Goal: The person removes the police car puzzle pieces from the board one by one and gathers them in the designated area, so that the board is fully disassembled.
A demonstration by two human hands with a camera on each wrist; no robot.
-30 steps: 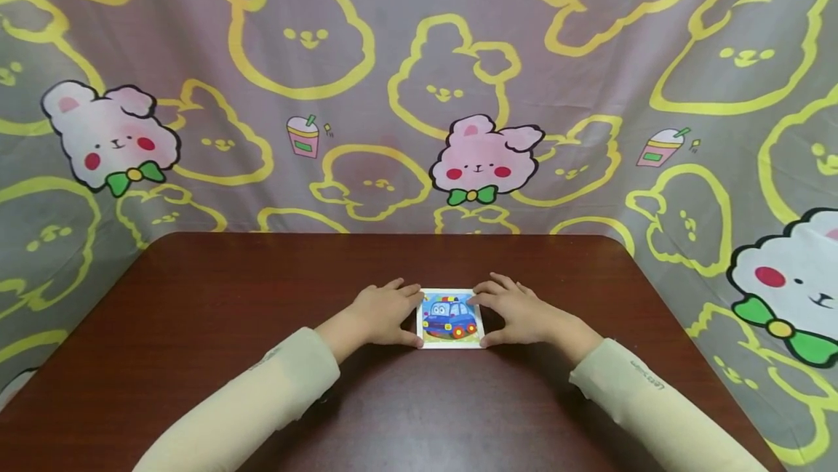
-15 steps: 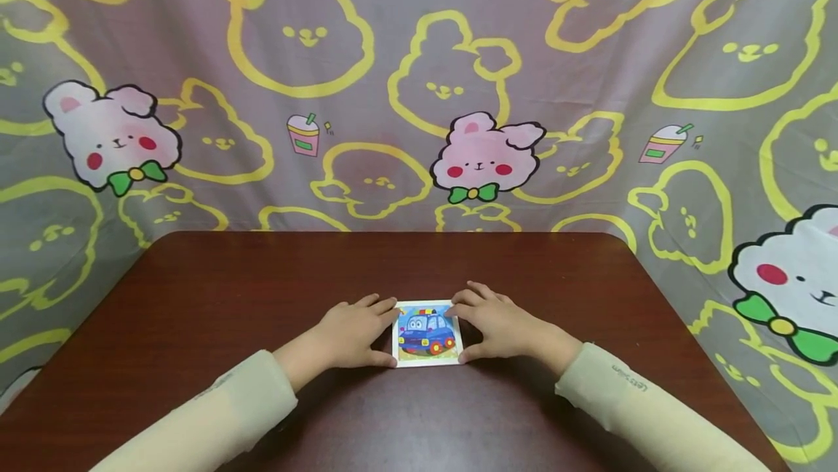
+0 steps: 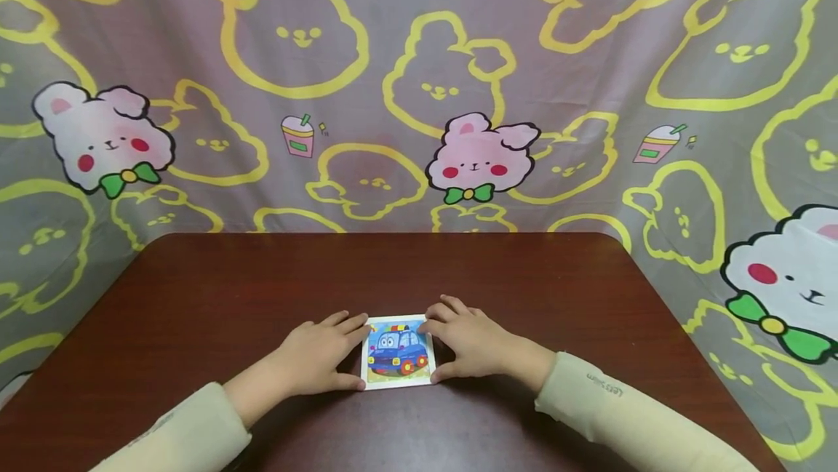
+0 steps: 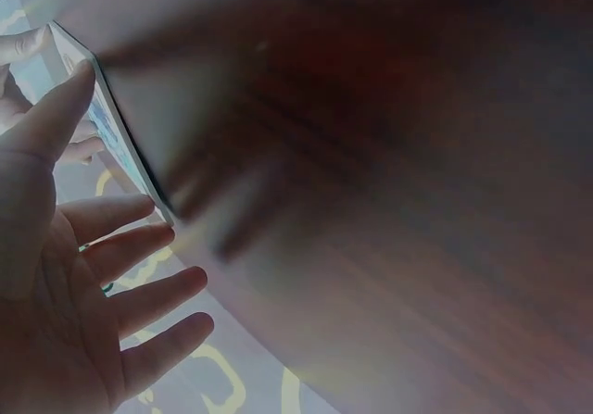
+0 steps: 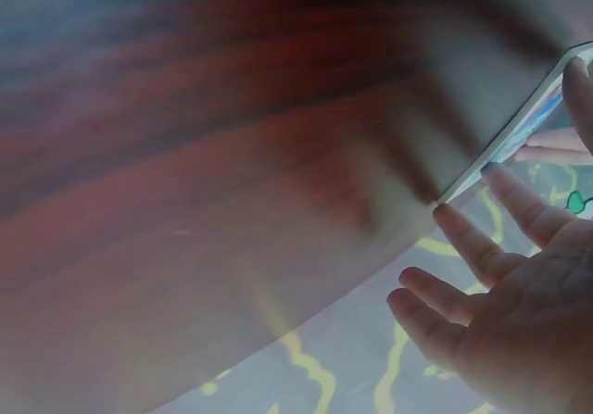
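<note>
A square picture board [image 3: 397,352] with a white border and a blue cartoon police car on it lies on the brown table between the two hands. At its left edge, my left hand [image 3: 317,354] touches it, thumb at the near corner and index finger at the far one. The right hand [image 3: 473,341] touches the opposite edge likewise, its index finger reaching slightly onto the picture. In the left wrist view the fingers of the left hand [image 4: 69,238] are spread and nearly straight. Similarly extended are those of the right hand [image 5: 528,312]; its wrist view shows the board [image 5: 519,127] edge-on.
The dark brown table [image 3: 262,276] has rounded far corners. Behind it and along both sides hangs a grey curtain [image 3: 366,116] printed with yellow outlines and rabbit faces.
Both hands and the board between them have moved left and nearer to the person, over the tabletop. The hands keep the same places at the board's sides.
</note>
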